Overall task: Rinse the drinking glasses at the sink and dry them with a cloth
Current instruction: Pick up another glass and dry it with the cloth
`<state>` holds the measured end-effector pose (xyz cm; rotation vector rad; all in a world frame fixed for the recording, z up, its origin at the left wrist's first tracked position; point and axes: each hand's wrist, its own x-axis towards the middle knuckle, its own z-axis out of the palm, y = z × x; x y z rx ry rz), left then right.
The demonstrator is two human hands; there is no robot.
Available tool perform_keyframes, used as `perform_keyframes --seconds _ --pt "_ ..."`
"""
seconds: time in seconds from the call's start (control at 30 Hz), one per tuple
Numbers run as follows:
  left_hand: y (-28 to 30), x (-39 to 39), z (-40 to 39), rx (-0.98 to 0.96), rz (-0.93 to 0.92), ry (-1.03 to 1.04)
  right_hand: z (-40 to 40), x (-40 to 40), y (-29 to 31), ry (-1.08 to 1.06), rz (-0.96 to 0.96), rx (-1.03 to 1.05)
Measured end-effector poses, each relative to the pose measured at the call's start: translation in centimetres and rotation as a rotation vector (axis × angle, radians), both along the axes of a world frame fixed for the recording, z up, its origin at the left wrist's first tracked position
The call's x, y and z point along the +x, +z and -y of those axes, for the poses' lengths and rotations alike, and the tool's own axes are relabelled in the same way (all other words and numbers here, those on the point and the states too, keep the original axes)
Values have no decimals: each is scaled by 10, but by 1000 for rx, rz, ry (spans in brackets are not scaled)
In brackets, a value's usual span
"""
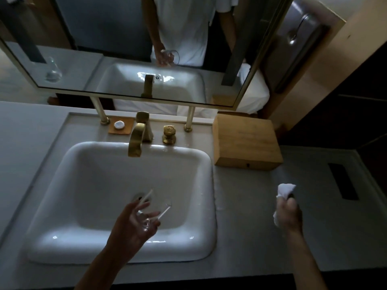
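1. We hold the drinking glass (151,214) in our left hand (134,225), fingers wrapped round its base, over the near part of the white sink (201,237). It is tilted, mouth pointing up and to the far right, above the drain (139,197).
2. Our right hand (290,214) is clenched on a bunched white cloth (284,190) over the grey counter (251,237), well apart from the glass, to the right of the basin.
3. No water is seen running from the brass faucet (137,139), so we judge the rinse done and drying to be the step in hand.
4. To do it well, we bring the cloth to the glass above the basin so that drips fall in. We keep the left grip low on the base, push cloth into the mouth, and turn the glass against it instead of squeezing the wall.
5. The glass is clear, thin-walled and smooth, probably slippery when wet; only its rim and base catch the light.
6. The cloth looks soft and crumpled, showing on both sides of the fist.
7. The sink is glossy and rounded at its corners; the counter is matt.
8. A plain wooden box (245,141) with flat faces stands on the far right, and a brass knob (169,133) is just right of the faucet.
9. A second glass appears only as a reflection in the mirror (69,65), far left.
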<state>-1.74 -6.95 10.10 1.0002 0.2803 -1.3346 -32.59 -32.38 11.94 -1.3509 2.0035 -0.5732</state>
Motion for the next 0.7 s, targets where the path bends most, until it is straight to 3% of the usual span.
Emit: perform_keyframes --seconds 0.07,0.17,0.23,0.53,0.7 --pt "1 -9 4 1 -78 41 5 12 -19 164 -127 26" --pt "1 -17 7 -6 -123 83 -13 50 -59 381 -310 267" --pt "-1 -19 7 -9 -146 109 -36 78 -78 456 -470 254" --pt "0 -18 9 -17 -168 166 -43 99 -88 489 -483 416" --pt "2 -18 8 0 -166 151 -23 94 -57 431 -277 437"
